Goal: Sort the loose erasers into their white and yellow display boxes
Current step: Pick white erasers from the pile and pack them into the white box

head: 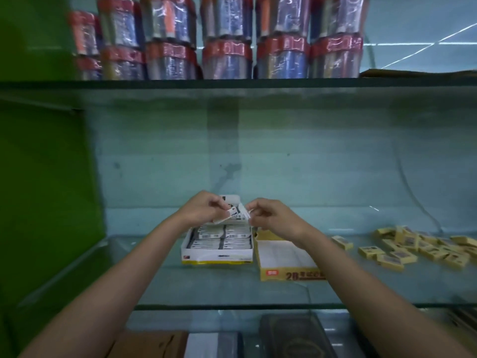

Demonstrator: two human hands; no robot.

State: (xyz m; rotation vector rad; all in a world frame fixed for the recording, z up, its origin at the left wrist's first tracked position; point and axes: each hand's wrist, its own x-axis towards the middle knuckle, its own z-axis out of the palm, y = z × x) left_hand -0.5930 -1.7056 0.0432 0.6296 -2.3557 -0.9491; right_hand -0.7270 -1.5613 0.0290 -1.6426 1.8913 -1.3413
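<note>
A white display box (216,255) stands on the glass shelf, filled with rows of white erasers. Over its far end, my left hand (204,209) and my right hand (271,215) both pinch white erasers (236,214); how many is unclear. Right beside it stands a yellow display box (284,272), its inside bare. A heap of loose yellow erasers (423,245) lies on the shelf to the right, with one eraser (342,242) apart and nearer the yellow box.
The glass shelf (227,288) has a front edge near me; below it lie dark and brown boxes (294,337). A higher glass shelf carries wrapped packs with red bands (227,47). A green wall (44,177) closes the left side.
</note>
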